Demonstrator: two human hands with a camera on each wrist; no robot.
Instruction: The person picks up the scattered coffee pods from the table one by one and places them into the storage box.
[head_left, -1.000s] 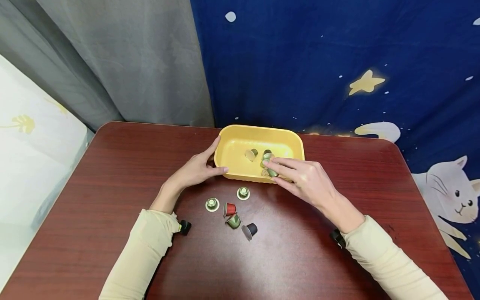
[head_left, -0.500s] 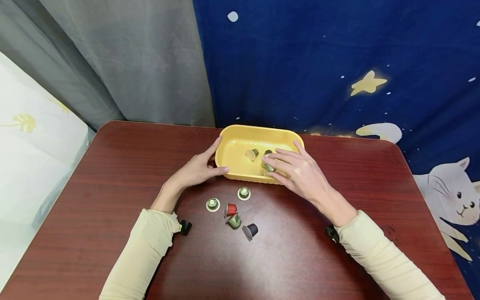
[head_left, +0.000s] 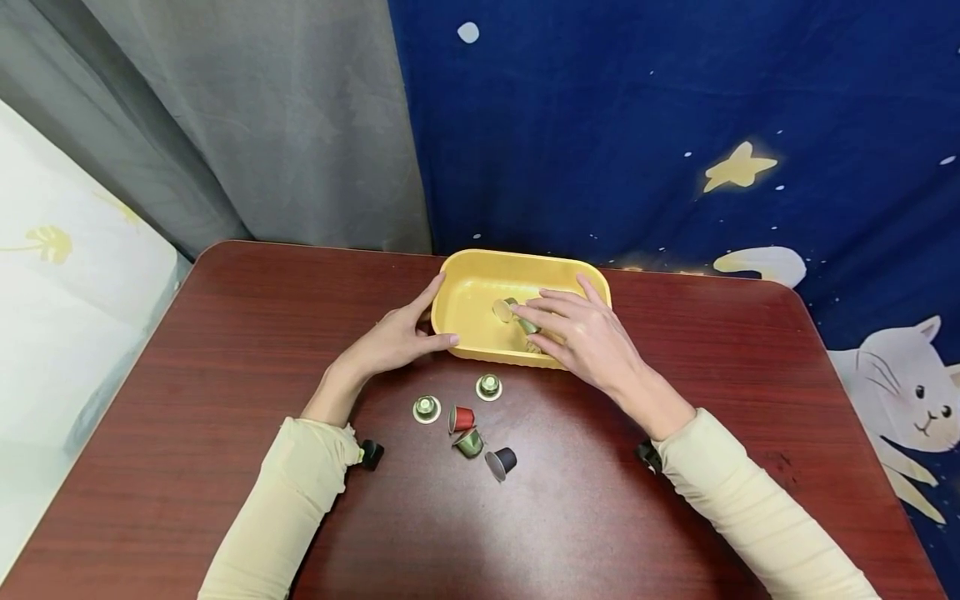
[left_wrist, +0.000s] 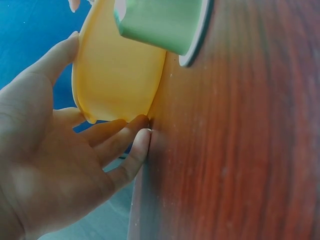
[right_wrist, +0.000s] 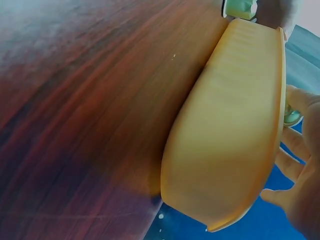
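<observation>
A yellow plastic tub [head_left: 480, 329] stands near the table's far edge. My left hand [head_left: 390, 337] grips its left end, thumb on the near side and fingers round the end. My right hand [head_left: 592, 337] reaches over the tub's right part and pinches a green coffee capsule [head_left: 528, 326] between thumb and fingers; in the right wrist view this green capsule [right_wrist: 292, 118] shows beyond the rim. Another capsule [head_left: 502, 311] with a pale gold lid lies in the tub just left of the fingertips. Other capsules there are partly hidden by the hand.
On the table in front of the tub lie two upturned green capsules [head_left: 427, 408], a red capsule [head_left: 462, 418], a tilted green capsule [head_left: 469, 443] and a black capsule [head_left: 502, 463]. Grey and blue curtains [head_left: 600, 125] hang behind the table edge.
My right hand has shifted left inside the tub, bringing its green capsule closer to the gold-lidded one. The left hand and the capsules on the table have stayed put.
</observation>
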